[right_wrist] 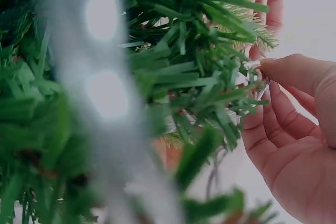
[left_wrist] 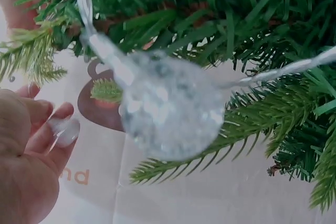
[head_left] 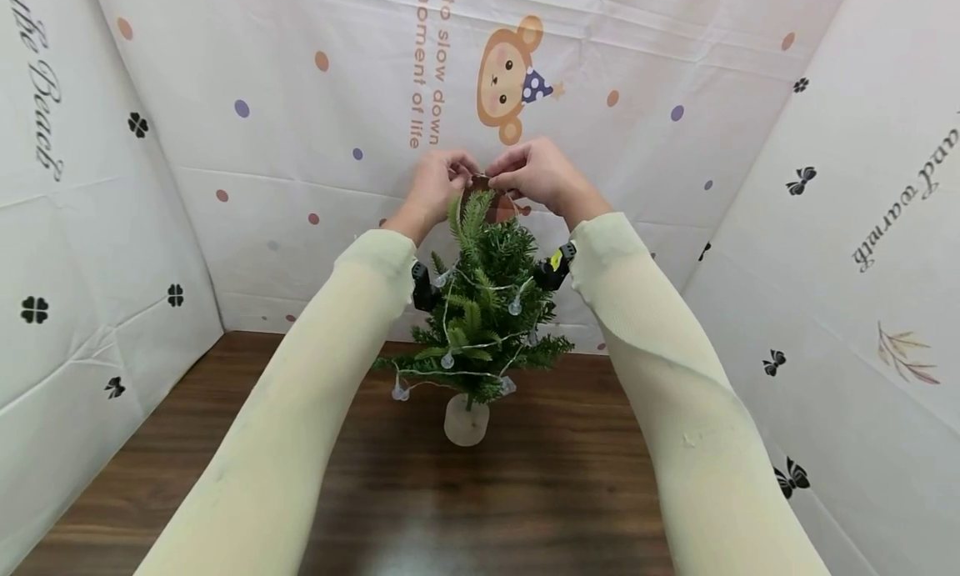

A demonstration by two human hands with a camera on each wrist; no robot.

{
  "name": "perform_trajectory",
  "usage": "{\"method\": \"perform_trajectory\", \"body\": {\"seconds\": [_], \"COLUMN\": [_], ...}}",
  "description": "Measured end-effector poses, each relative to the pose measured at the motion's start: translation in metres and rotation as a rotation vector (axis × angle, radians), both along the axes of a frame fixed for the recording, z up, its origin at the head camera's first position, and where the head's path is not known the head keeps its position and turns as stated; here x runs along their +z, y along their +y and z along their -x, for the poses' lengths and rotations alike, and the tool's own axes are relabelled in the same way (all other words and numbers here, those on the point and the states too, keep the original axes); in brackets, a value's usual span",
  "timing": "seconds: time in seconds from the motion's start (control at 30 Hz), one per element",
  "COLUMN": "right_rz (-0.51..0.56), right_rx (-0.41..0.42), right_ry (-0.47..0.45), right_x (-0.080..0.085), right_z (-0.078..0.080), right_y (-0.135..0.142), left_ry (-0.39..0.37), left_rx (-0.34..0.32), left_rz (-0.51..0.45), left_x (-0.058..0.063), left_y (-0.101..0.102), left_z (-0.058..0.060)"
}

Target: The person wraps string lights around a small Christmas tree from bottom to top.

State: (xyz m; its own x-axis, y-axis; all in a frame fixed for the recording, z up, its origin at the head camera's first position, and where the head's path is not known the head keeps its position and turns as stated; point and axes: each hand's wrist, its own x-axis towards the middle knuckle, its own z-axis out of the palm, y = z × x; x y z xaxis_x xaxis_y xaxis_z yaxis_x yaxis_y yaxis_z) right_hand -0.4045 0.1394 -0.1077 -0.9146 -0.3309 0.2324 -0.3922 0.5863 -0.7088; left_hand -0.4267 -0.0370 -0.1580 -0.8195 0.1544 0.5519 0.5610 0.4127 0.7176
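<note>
A small green artificial Christmas tree (head_left: 487,309) stands on a round pale base (head_left: 466,420), wound with string lights whose bulbs (head_left: 447,360) are clear. Both hands are raised at its top, close together. My left hand (head_left: 438,184) has curled fingers, and in the left wrist view a clear bulb (left_wrist: 65,130) lies among them. With thumb and fingertips, my right hand (head_left: 542,174) pinches the thin light wire (right_wrist: 261,85) beside the tip needles. Another clear bulb (left_wrist: 170,106) hangs large in front of the left wrist camera. Needles partly hide the fingertips in the right wrist view.
The tree stands on a dark wooden floor or tabletop (head_left: 480,509). A white printed backdrop (head_left: 285,126) with a bear face (head_left: 501,80) rises behind it, and patterned white side panels (head_left: 832,326) flank it. Black wrist cameras (head_left: 423,287) sit close to the branches.
</note>
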Motion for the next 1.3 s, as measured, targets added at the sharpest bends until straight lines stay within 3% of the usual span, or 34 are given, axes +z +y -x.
{"method": "perform_trajectory", "body": {"seconds": [0.1, 0.23, 0.33, 0.57, 0.77, 0.97, 1.13, 1.3], "right_rz": [0.016, 0.018, -0.029, -0.072, -0.064, -0.032, -0.033, -0.049], "right_rx": [-0.003, 0.007, 0.015, 0.037, 0.090, 0.154, 0.146, 0.167], "right_ry": [-0.022, -0.025, -0.012, -0.059, -0.099, -0.129, -0.123, -0.125], "right_x": [-0.002, -0.006, -0.009, -0.009, -0.003, -0.004, -0.008, -0.009], "right_z": [0.000, 0.001, 0.002, -0.010, -0.024, -0.021, -0.010, -0.006], "right_y": [0.000, 0.001, 0.003, 0.004, -0.001, 0.000, 0.005, 0.007], "left_ry": [0.034, 0.016, -0.007, 0.058, 0.000, -0.006, -0.030, -0.048], "left_rx": [0.029, 0.038, 0.034, 0.038, 0.037, 0.130, 0.127, 0.133], "left_rz": [0.039, 0.087, 0.110, 0.191, 0.264, 0.442, 0.512, 0.492], "left_x": [0.000, 0.002, 0.003, 0.007, 0.027, 0.045, 0.051, 0.054], "left_y": [-0.006, -0.018, -0.027, -0.034, -0.030, -0.017, -0.003, 0.006], "left_z": [0.001, -0.004, -0.012, -0.039, -0.065, -0.088, -0.097, -0.101]}}
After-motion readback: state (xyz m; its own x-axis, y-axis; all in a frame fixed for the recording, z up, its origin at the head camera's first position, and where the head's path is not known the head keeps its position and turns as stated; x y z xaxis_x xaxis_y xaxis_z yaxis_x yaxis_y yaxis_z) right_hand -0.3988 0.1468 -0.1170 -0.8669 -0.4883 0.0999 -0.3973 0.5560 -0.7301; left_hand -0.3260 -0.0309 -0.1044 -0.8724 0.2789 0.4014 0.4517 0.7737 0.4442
